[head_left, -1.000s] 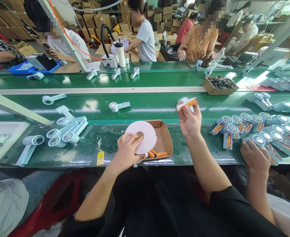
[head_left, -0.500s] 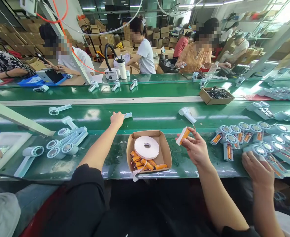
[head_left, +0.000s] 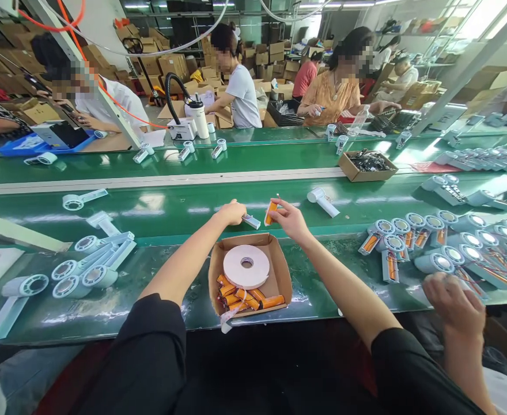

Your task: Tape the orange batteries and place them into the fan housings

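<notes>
Your left hand [head_left: 234, 213] has shifted right with the light-blue fan housing [head_left: 252, 222], and your right hand [head_left: 290, 220] has come in to meet it. Left: gripping the housing, handle end protruding. Right: pinching an orange battery [head_left: 271, 213], just beside that end. Both parts appear over the conveyor belt [head_left: 180, 216], beyond the far edge of the desk [head_left: 314, 288]. Open carton [head_left: 280, 268]: at the desk's near edge, containing a white tape roll [head_left: 245, 276].
</notes>
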A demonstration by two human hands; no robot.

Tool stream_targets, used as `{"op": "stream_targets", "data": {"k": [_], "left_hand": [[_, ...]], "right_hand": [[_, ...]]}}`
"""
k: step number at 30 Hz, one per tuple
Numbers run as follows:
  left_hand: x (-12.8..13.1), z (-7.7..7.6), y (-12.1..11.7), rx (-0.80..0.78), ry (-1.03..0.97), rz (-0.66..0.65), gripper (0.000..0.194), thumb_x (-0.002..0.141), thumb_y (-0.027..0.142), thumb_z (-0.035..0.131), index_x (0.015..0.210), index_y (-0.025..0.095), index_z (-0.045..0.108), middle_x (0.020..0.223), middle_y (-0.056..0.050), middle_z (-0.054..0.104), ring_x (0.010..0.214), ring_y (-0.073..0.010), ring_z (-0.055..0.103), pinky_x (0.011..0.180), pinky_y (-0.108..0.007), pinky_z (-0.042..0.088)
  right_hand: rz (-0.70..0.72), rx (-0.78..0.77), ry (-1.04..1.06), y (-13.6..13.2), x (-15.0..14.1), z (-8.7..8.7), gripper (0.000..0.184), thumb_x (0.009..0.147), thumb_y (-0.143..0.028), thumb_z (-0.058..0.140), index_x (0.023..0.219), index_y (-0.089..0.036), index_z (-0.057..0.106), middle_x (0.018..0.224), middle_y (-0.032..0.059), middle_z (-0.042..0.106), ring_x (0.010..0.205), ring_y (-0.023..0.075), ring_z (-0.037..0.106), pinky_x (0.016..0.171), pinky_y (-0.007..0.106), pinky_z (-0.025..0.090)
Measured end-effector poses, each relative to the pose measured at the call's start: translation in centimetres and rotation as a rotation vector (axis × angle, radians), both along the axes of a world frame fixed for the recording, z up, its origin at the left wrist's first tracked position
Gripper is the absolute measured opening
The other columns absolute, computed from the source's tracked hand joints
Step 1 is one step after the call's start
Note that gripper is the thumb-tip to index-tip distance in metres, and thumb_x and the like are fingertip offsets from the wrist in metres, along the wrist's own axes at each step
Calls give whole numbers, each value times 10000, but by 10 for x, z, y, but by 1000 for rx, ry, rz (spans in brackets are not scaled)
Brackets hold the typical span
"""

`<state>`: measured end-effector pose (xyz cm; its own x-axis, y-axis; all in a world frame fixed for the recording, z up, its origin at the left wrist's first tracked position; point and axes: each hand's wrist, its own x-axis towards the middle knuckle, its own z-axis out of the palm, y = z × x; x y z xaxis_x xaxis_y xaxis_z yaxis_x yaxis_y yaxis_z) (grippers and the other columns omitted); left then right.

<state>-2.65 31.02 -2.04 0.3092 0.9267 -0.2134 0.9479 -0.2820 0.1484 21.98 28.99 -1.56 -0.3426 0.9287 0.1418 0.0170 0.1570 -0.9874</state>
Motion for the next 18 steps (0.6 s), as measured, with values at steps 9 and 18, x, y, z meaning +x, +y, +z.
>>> {"op": "stream_targets", "data": {"k": [9,18], "left_hand": [[1,14,14,-119,15,8,316,996,460,696,1152,187,725,1201,-83,735,1143,-242,688,1046,-490,551],[13,14,16,-44,-89,142,346,1029,438,654,1260,183,679,1275,-98,698,1132,-239,687,1003,-480,586]], "right_hand": [[51,271,-626,34,-31,-12,318,994,-357,591,1287,-243,640,864,2,825,708,178,704,722,275,528],[192,458,-1062,28,-36,-1,302,1028,-345,600,1311,-267,670,1044,94,818,958,288,752,787,300,476]]}}
